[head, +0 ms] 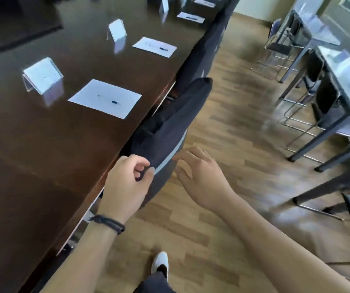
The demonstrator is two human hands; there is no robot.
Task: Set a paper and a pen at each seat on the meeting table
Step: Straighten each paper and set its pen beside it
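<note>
- The left hand (pixel 125 182) is at the near corner of a dark chair back (pixel 169 127), fingers curled, thumb and forefinger pinching the fabric edge just beside a pale grey trim strip.
- The right hand (pixel 199 174) hovers just right of the same chair back, fingers loosely spread and holding nothing; whether its fingertips touch the fabric is hard to tell (motion blur there).
- A dark braided wristband (pixel 108 223) circles the left wrist.
- The chair is tucked against the edge of a long, glossy dark-brown meeting table (pixel 32 155).
- Nearest on the table lies a white paper (pixel 89 96) with a pen (pixel 110 100) resting on it, its blue end toward the chair side.
- Just beyond that sheet stands a clear tent-shaped name holder (pixel 41 76).
- Farther along lies a second paper (pixel 143 44) with a second pen (pixel 159 48) on it, and a second name holder (pixel 117 30) stands near it.
- A third paper (pixel 199 19) with something blue on it lies farther still, beside a third name holder (pixel 165 5).
- More dark chairs line the same table edge beyond the near one.
- The wood-pattern floor (pixel 201 218) shows to the right, with a white shoe (pixel 159 262) at the bottom.
- Grey desks (pixel 343 66) with metal-legged chairs stand well apart, at the right.
</note>
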